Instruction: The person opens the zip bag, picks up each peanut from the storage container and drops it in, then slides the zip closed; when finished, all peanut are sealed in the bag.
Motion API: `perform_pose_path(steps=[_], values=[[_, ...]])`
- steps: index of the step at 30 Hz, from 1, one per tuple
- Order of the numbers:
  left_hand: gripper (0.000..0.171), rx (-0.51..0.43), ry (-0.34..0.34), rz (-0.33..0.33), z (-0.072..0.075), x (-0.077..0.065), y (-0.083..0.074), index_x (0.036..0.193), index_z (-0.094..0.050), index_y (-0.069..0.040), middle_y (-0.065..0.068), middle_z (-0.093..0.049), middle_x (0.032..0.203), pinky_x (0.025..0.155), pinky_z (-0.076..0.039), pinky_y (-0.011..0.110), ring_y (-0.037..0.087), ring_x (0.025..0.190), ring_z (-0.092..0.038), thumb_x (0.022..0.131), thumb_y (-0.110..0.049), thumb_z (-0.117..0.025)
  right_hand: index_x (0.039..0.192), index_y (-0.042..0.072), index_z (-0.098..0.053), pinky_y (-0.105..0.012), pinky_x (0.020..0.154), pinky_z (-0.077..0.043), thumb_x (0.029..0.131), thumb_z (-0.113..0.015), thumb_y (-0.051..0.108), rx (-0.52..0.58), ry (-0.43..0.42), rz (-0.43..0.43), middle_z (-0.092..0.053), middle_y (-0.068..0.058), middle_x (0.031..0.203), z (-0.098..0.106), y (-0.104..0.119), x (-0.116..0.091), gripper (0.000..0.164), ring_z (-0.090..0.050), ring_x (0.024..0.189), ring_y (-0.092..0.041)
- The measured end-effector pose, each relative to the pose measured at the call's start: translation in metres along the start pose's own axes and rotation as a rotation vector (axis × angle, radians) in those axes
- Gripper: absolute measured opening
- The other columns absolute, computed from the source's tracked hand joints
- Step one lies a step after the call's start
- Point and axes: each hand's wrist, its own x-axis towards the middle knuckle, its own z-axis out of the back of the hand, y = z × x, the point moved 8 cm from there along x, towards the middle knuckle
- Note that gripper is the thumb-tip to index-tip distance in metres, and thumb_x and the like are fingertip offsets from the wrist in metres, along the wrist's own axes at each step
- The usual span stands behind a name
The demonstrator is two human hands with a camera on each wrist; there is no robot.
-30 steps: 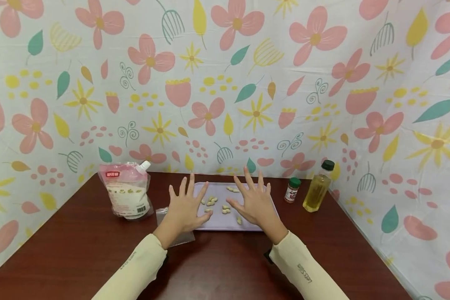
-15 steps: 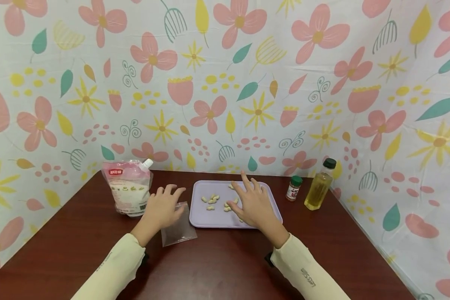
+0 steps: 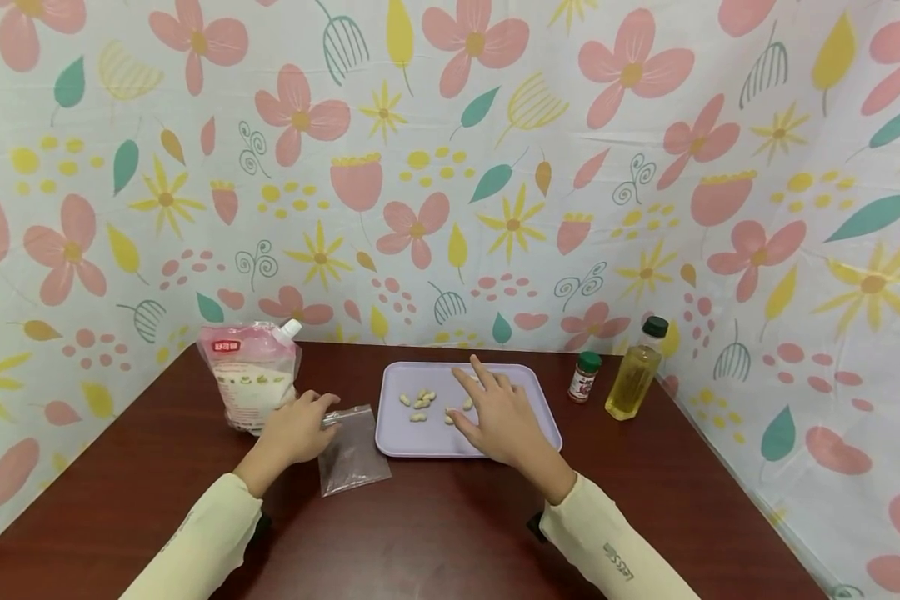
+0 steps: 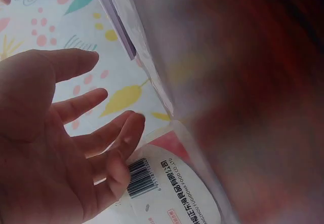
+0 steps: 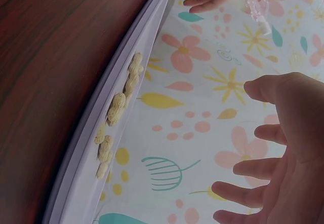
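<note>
My left hand (image 3: 292, 429) hovers with loosely bent fingers between the pink-topped spout pouch (image 3: 251, 379) and a clear zip bag (image 3: 354, 454) that lies flat on the table. In the left wrist view that hand's fingers hold nothing, and the pouch's barcode label (image 4: 167, 188) is close behind them. Over the right part of a lilac tray (image 3: 397, 442) is my right hand (image 3: 502, 417), fingers spread and holding nothing. Several unshelled peanuts (image 3: 423, 398) lie on the tray; the right hand hides some of them. The right wrist view shows peanuts (image 5: 117, 107) along the tray too.
At the back right of the dark wooden table (image 3: 420, 533) stand a small green-capped jar (image 3: 583, 379) and a bottle of yellow oil (image 3: 634, 375) with a dark cap. A flower-patterned cloth (image 3: 450, 183) hangs behind and on the right side.
My left hand has moved left and down from over the tray's edge towards the pouch, uncovering the zip bag. My right hand has stayed over the tray, its fingers a little lower.
</note>
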Motion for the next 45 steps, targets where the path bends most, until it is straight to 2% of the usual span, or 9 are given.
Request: perform_pose_path(steps=[5, 11, 15, 19, 23, 30, 34, 39, 45], values=[[0.05, 0.008, 0.106, 0.027, -0.008, -0.001, 0.002, 0.134, -0.059, -0.007, 0.021, -0.059, 0.126, 0.08, -0.048, 0.061, 0.045, 0.103, -0.062, 0.09, -0.03, -0.069, 0.148, 0.019, -0.047, -0.058, 0.084, -0.046, 0.094, -0.064, 0.044, 0.025, 0.003, -0.007, -0.044, -0.014, 0.151, -0.002, -0.001, -0.001, 0.062, -0.056, 0.117, -0.04], [0.053, 0.025, 0.249, 0.03, -0.019, -0.001, 0.004, 0.139, -0.056, -0.003, 0.028, -0.047, 0.143, 0.086, -0.043, 0.068, 0.049, 0.118, -0.055, 0.094, -0.029, -0.067, 0.148, 0.018, -0.046, -0.058, 0.082, -0.047, 0.093, -0.065, 0.042, 0.04, -0.003, 0.014, -0.052, -0.014, 0.143, -0.003, 0.001, -0.002, 0.063, -0.058, 0.114, -0.039], [0.038, 0.024, 0.281, 0.009, -0.022, 0.0, 0.005, 0.125, -0.065, -0.005, 0.023, -0.062, 0.126, 0.078, -0.048, 0.062, 0.043, 0.107, -0.062, 0.095, -0.027, -0.067, 0.147, 0.017, -0.048, -0.056, 0.08, -0.048, 0.093, -0.066, 0.042, 0.036, -0.007, 0.02, -0.056, -0.013, 0.138, -0.004, 0.0, -0.003, 0.062, -0.059, 0.112, -0.037], [0.032, 0.037, 0.26, -0.004, -0.02, 0.001, 0.006, 0.117, -0.068, -0.01, 0.013, -0.069, 0.109, 0.071, -0.05, 0.056, 0.036, 0.097, -0.066, 0.09, -0.025, -0.073, 0.147, 0.018, -0.047, -0.055, 0.08, -0.048, 0.092, -0.067, 0.04, 0.039, 0.002, 0.018, -0.058, -0.011, 0.134, -0.004, 0.0, -0.003, 0.062, -0.059, 0.109, -0.035], [0.045, 0.047, 0.219, -0.026, -0.017, 0.002, 0.005, 0.126, -0.067, -0.011, 0.013, -0.068, 0.115, 0.077, -0.05, 0.056, 0.038, 0.103, -0.064, 0.085, -0.025, -0.078, 0.148, 0.018, -0.046, -0.054, 0.08, -0.048, 0.091, -0.069, 0.036, 0.036, 0.02, 0.004, -0.06, -0.011, 0.13, -0.005, -0.002, -0.004, 0.064, -0.06, 0.108, -0.035], [0.053, 0.031, 0.206, -0.031, -0.014, 0.001, 0.003, 0.127, -0.065, -0.006, 0.017, -0.064, 0.121, 0.085, -0.048, 0.059, 0.039, 0.11, -0.061, 0.08, -0.024, -0.082, 0.149, 0.02, -0.044, -0.053, 0.081, -0.048, 0.092, -0.067, 0.039, 0.027, 0.034, -0.003, -0.061, -0.01, 0.129, -0.007, -0.005, -0.004, 0.065, -0.06, 0.108, -0.033], [0.047, -0.078, 0.17, -0.027, -0.014, 0.001, 0.002, 0.121, -0.064, 0.001, 0.02, -0.065, 0.117, 0.088, -0.048, 0.055, 0.038, 0.108, -0.062, 0.08, -0.014, -0.08, 0.15, 0.023, -0.043, -0.053, 0.081, -0.048, 0.092, -0.067, 0.039, 0.036, 0.049, -0.004, -0.061, -0.009, 0.13, -0.007, -0.006, -0.006, 0.065, -0.06, 0.109, -0.033], [0.027, -0.294, 0.025, -0.024, -0.003, 0.003, 0.003, 0.102, -0.066, 0.003, 0.016, -0.067, 0.094, 0.073, -0.05, 0.044, 0.028, 0.084, -0.062, 0.077, 0.003, -0.075, 0.148, 0.021, -0.045, -0.053, 0.081, -0.048, 0.092, -0.068, 0.038, 0.053, 0.059, -0.006, -0.06, -0.01, 0.131, -0.006, -0.006, -0.008, 0.063, -0.06, 0.109, -0.033], [0.041, -0.438, -0.033, 0.047, 0.003, -0.001, 0.01, 0.112, -0.061, -0.003, 0.009, -0.067, 0.081, 0.056, -0.047, 0.033, 0.018, 0.066, -0.057, 0.074, 0.008, -0.073, 0.147, 0.02, -0.046, -0.053, 0.083, -0.048, 0.094, -0.063, 0.041, 0.058, 0.082, -0.007, -0.06, -0.009, 0.134, -0.008, -0.006, -0.01, 0.06, -0.06, 0.112, -0.033]])
